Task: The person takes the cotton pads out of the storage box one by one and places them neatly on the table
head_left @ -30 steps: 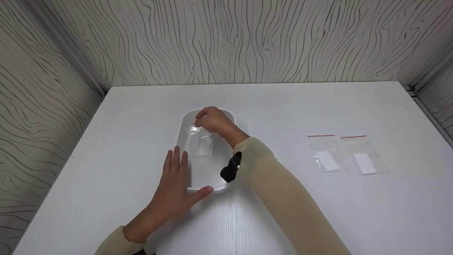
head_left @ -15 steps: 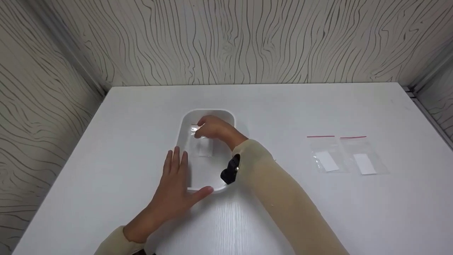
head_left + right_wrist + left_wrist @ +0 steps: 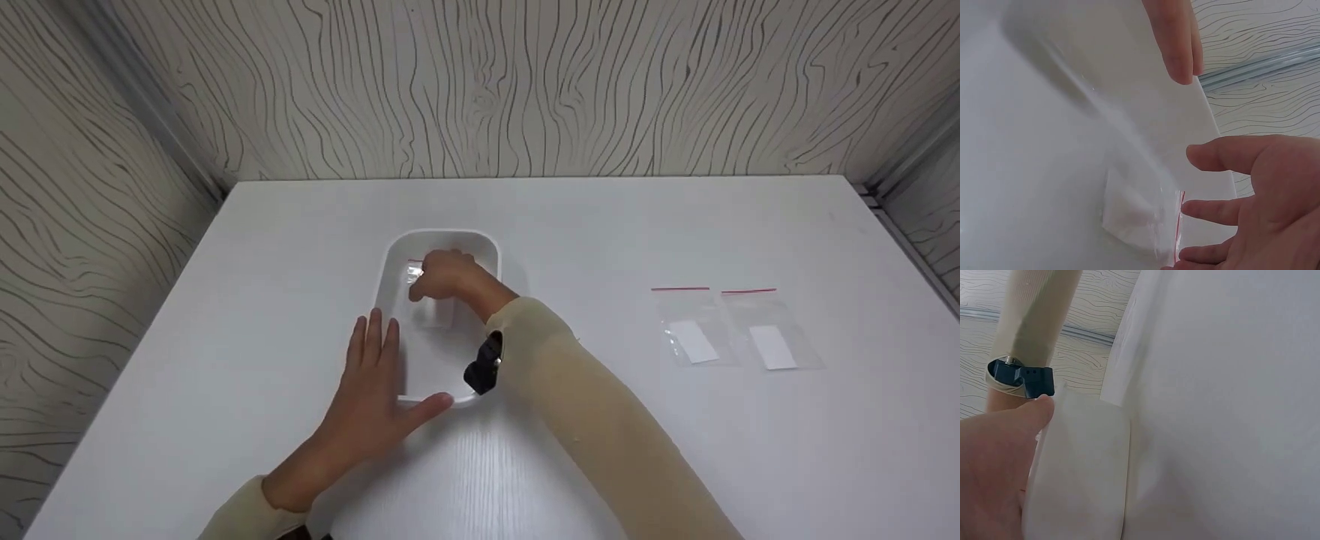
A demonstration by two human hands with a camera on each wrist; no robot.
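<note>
A white, round-cornered plastic tray (image 3: 431, 367) stands on the table. Inside it lies a clear zip bag (image 3: 1137, 216) with a red strip and a white paper slip. My right hand (image 3: 448, 274) is down in the tray over the bag, hiding part of it in the head view. In the right wrist view, its fingers (image 3: 1213, 211) reach the red-striped edge, thumb apart, pinching nothing that I can see. My left hand (image 3: 367, 397) rests against the tray's near left corner, fingers straight along the side and thumb spread over the near rim.
Two more clear zip bags, the left one (image 3: 694, 341) and the right one (image 3: 772, 345), lie side by side flat on the white table (image 3: 600, 225) to the right. Each has a red strip and a white slip. Wood-patterned walls (image 3: 480, 90) stand behind and at the sides.
My right hand has come off the bag's top edge, lowered into the tray and shifted slightly towards me. The bag stays in the tray. My left hand has not moved.
</note>
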